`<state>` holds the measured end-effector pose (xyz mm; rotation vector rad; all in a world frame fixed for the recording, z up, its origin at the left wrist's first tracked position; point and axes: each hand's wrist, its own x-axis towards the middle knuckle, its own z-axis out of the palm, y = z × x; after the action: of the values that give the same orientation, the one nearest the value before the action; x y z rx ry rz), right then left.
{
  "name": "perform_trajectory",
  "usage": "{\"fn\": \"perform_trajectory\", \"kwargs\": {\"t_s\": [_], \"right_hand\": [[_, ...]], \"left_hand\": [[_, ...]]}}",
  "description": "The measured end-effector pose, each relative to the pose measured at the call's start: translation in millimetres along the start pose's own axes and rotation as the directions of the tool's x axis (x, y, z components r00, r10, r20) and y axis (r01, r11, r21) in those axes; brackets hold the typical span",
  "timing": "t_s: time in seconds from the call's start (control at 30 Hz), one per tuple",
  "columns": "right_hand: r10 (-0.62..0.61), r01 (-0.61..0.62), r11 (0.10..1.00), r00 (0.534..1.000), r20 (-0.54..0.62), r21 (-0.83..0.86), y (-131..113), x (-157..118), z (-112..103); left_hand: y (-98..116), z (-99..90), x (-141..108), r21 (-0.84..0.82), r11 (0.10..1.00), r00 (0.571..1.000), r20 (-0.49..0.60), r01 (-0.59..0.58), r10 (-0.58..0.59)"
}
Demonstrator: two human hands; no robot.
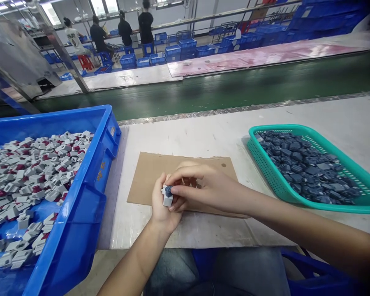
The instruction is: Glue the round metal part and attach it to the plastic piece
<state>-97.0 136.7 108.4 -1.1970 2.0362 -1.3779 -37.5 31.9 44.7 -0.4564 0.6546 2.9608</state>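
Two forearms (132,257), fingers of left hand (164,218) round one white block (167,201), of right hand (205,187) on one navy piece (168,190).

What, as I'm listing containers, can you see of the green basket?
The green basket looks like plastic: shallow, with rounded corners, perforated walls and a smooth rim. It sits upright on the white tabletop, right of the cardboard, heaped with small dark blue-gray pieces. Its right end meets the picture's edge. The right hand is apart from it.
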Motion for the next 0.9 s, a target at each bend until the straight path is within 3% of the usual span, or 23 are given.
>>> {"fn": "perform_trajectory", "kwargs": {"t_s": [0.23, 0.33, 0.43, 0.6, 0.73, 0.8, 0.9], "right_hand": [[0.042, -0.045, 0.998, 0.995, 0.093, 0.037, -3, 3, 1], [0.010, -0.016, 0.998, 0.993, -0.121, -0.053, -8, 13, 4], [-0.040, 0.051, 0.998, 0.966, -0.256, 0.039, -13, 29, 14], [-0.097, 0.108, 0.987, 0.991, -0.093, 0.122, -11, 49, 35], [-0.062, 0.074, 0.980, 0.996, -0.072, 0.186, -8, 46, 41], [-0.030, 0.054, 0.964, 0.995, -0.095, 0.261, -8, 40, 38], [0.037, 0.039, 0.940, 0.976, -0.215, 0.339, -5, 29, 32]], "left_hand": [[0, -0.5, -1, 0.076, 0.996, 0.999, -0.017, -0.048, 0.050], [-2, -1.6, 0, 0.103, 0.994, 1.000, 0.019, -0.023, 0.021], [-5, -1.6, 0, 0.195, 0.980, 0.999, 0.030, 0.036, -0.043], [-6, -3.0, -3, 0.317, 0.948, 0.998, -0.056, 0.029, -0.012], [-6, -8.2, -6, 0.380, 0.925, 0.999, -0.051, 0.006, 0.014], [-7, -10.3, -7, 0.511, 0.849, 0.990, 0.019, -0.132, 0.143], [-10, -11.4, -10, 0.752, 0.527, 0.908, 0.237, -0.397, 0.345]]}}
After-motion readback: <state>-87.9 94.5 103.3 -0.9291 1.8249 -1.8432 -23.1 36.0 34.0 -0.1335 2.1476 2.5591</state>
